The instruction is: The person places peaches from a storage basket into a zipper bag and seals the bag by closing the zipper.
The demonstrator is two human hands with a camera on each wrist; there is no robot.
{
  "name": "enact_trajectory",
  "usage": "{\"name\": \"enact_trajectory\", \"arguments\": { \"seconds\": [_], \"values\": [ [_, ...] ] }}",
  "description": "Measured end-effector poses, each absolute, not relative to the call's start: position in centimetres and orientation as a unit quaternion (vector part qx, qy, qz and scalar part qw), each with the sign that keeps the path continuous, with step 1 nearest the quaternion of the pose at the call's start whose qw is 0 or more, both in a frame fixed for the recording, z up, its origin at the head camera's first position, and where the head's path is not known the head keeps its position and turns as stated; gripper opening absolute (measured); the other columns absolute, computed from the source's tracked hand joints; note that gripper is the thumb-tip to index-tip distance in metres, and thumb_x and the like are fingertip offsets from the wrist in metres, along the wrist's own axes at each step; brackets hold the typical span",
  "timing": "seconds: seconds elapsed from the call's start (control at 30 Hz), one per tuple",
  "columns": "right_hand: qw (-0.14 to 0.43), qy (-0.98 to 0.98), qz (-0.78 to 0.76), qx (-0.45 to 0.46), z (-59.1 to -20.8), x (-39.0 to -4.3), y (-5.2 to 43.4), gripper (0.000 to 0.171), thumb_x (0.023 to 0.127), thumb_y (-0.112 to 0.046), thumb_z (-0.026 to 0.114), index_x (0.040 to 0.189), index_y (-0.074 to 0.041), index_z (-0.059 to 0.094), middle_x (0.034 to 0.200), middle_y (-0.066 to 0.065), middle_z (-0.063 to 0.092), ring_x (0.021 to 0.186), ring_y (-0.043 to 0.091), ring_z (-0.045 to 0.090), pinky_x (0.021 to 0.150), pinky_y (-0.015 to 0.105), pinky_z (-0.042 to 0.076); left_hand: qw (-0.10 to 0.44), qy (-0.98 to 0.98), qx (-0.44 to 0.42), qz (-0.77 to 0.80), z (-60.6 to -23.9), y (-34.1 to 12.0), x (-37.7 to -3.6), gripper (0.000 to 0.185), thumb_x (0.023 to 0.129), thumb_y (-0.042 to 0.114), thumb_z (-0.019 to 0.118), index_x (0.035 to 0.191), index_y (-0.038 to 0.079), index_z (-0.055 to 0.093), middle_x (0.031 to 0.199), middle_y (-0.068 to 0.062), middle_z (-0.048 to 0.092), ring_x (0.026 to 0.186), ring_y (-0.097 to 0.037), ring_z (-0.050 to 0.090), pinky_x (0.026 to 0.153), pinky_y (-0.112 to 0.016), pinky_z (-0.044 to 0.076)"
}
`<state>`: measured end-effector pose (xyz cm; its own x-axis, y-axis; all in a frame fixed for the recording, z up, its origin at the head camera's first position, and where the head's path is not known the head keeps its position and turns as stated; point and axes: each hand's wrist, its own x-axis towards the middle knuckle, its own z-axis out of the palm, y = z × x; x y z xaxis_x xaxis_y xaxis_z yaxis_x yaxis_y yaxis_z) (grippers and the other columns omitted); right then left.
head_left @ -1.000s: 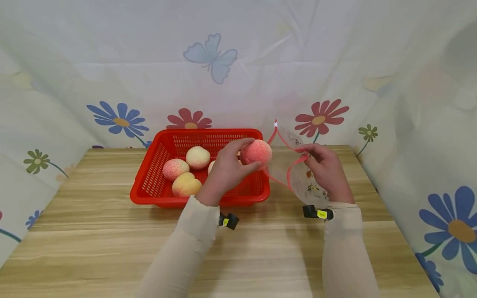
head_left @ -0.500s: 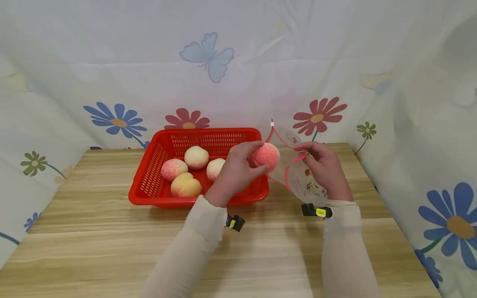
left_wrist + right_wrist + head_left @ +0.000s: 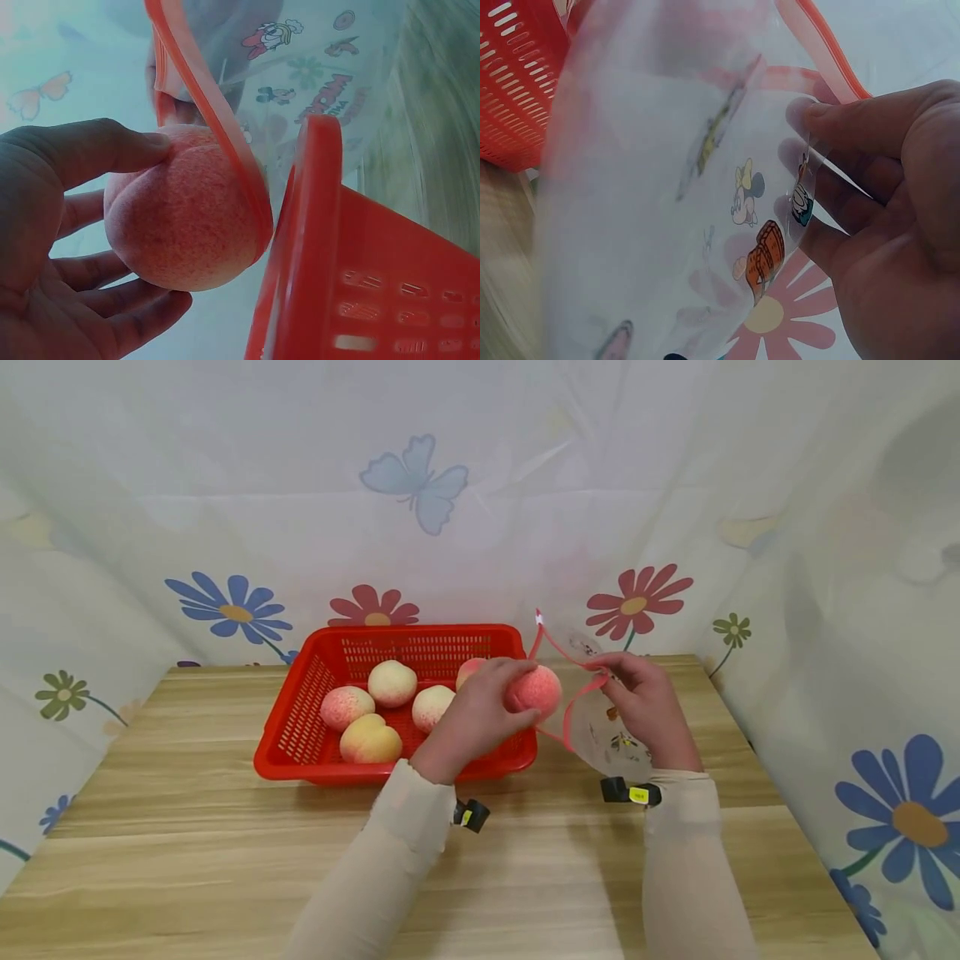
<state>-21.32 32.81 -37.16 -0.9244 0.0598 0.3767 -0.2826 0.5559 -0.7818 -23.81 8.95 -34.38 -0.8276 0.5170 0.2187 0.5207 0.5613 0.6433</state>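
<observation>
A pink peach (image 3: 537,692) is gripped by my left hand (image 3: 480,714), above the right rim of the red basket. In the left wrist view, thumb and fingers lie round the peach (image 3: 187,217), and the bag's red zip edge crosses its far side. My right hand (image 3: 651,706) pinches the rim of a clear zip bag (image 3: 611,739) printed with cartoon figures, its mouth spread toward the peach. The right wrist view has the thumb and fingers of that hand nipping the bag film (image 3: 705,150) near the red zip strip (image 3: 829,56).
The red plastic basket (image 3: 273,768) stands on the wooden table (image 3: 187,852). It holds several peaches, among them a yellow one (image 3: 371,739), a white one (image 3: 392,683) and a speckled one (image 3: 347,707). A flower-print curtain (image 3: 480,560) hangs behind.
My left hand has carried the peach rightward from over the basket to the bag's mouth. The right hand keeps its pinch on the bag, almost still.
</observation>
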Motion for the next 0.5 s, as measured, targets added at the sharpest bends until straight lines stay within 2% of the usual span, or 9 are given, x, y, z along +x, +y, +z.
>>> {"name": "enact_trajectory", "arguments": {
  "seconds": [0.27,0.47,0.5],
  "values": [
    [0.180,-0.867,0.461,0.061,-37.23,-21.30,32.62,0.023,0.096,-0.016,0.059,0.118,-0.011,0.066,0.120,0.008,0.065,0.113,0.022,0.057,0.084,0.010,0.048,0.001,-0.882,-0.300,-0.363,-34.41,8.79,-23.63,0.055,0.085,0.032,0.073,0.136,0.020,0.054,0.139,0.001,0.052,0.128,-0.020,0.047,0.099,-0.038,0.051],
    [0.194,-0.857,0.473,0.068,-36.99,-21.24,32.62,0.022,0.097,-0.015,0.058,0.116,-0.008,0.067,0.113,0.010,0.067,0.097,0.013,0.059,0.078,0.011,0.051,0.006,-0.885,-0.296,-0.361,-34.42,8.64,-23.68,0.056,0.086,0.031,0.073,0.137,0.020,0.053,0.139,0.001,0.052,0.129,-0.019,0.047,0.100,-0.039,0.051],
    [0.195,-0.856,0.474,0.066,-36.97,-21.21,32.62,0.022,0.097,-0.016,0.059,0.116,-0.009,0.067,0.111,0.010,0.067,0.092,0.012,0.058,0.074,0.012,0.052,0.006,-0.885,-0.294,-0.360,-34.47,8.61,-23.71,0.055,0.086,0.031,0.073,0.136,0.020,0.053,0.139,0.002,0.052,0.129,-0.019,0.047,0.100,-0.038,0.051]
  ]
}}
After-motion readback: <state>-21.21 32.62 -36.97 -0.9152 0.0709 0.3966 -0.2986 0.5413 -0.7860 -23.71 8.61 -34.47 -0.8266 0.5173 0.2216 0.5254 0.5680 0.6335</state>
